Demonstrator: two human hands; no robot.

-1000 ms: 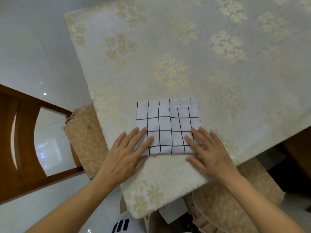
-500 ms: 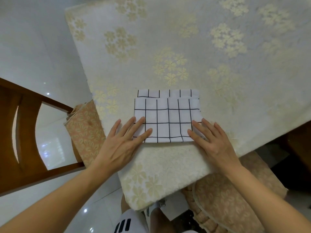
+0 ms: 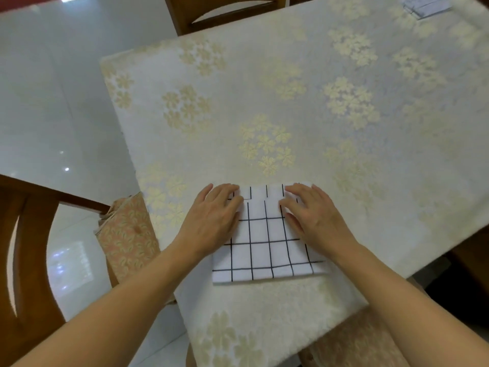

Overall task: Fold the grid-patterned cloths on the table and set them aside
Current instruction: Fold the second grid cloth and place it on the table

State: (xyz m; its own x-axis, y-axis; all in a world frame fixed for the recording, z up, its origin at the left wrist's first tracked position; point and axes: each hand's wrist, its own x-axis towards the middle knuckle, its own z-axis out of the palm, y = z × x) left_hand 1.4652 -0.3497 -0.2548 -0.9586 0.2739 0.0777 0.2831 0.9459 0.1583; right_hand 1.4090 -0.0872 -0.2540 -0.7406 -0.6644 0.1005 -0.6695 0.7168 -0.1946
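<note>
Head view: folded grid-patterned cloth [image 3: 267, 247], white with black lines, lies flat on the surface [image 3: 291, 107] near its front edge. Left hand [image 3: 214, 218] rests on the cloth's left side, fingers curled at the far left corner; grip cannot be confirmed. Right hand [image 3: 315, 215] lies opposite it on the right side, fingers likewise bent at the far edge. Second grid cloth [image 3: 426, 5] sits well beyond the right hand. Cushioned chair [image 3: 127, 234] stands beside the left forearm.
</note>
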